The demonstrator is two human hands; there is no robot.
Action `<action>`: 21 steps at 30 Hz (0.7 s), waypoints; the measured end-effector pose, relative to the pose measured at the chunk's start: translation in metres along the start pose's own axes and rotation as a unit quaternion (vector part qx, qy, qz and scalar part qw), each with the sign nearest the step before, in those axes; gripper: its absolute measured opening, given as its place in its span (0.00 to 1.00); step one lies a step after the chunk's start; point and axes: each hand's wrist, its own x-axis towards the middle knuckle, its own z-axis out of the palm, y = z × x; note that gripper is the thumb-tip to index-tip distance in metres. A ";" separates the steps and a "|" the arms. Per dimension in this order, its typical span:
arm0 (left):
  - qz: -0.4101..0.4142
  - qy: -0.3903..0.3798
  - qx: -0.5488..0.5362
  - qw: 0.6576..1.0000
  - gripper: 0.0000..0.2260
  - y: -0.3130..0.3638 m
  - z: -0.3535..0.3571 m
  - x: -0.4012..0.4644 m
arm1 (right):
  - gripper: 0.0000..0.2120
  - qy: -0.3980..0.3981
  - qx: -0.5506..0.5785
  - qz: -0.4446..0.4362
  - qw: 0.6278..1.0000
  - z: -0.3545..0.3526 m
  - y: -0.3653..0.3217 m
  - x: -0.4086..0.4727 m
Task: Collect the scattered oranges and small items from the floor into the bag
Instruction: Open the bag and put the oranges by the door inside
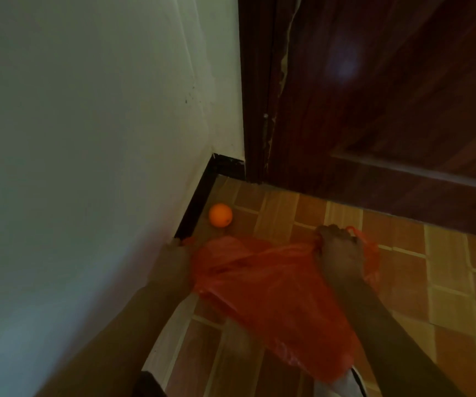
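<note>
Between my hands hangs the bag (pixel 259 276), my left hand (pixel 174 262) and right hand (pixel 338 250) each gripping an edge; an orange (pixel 220 214) lies just beyond my left fingers.

The bag (pixel 262 285) I hold is a see-through red-orange, darker where its folds overlap. The orange (pixel 220 214) ahead of me is a bright, even orange with a small dark spot near its lower edge. The floor (pixel 402 282) under me is tiled in warm brown and tan rectangles with pale yellowish grout lines, laid in a brick-like pattern. The wall (pixel 88 110) at my left is plain white with a greenish cast and a few dark specks. Its skirting (pixel 194 207) is black. The door (pixel 388 96) is dark reddish-brown with wood grain, and pale chipped patches run down its frame (pixel 257 96).
</note>
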 end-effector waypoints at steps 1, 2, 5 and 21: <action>0.007 -0.043 0.021 0.999 0.11 0.002 0.004 -0.001 | 0.17 -0.006 0.000 -0.007 1.000 0.003 0.000 -0.003; 0.028 -0.086 0.078 0.993 0.13 0.003 0.006 -0.002 | 0.20 -0.016 0.004 -0.021 1.000 0.005 -0.003 -0.007; 0.037 -0.061 0.105 0.992 0.23 0.018 0.004 0.000 | 0.21 -0.033 0.032 -0.061 0.997 0.011 -0.015 -0.012; 0.258 -0.165 0.251 0.918 0.22 0.067 0.054 0.049 | 0.14 0.055 0.093 -0.248 0.963 0.006 -0.033 -0.030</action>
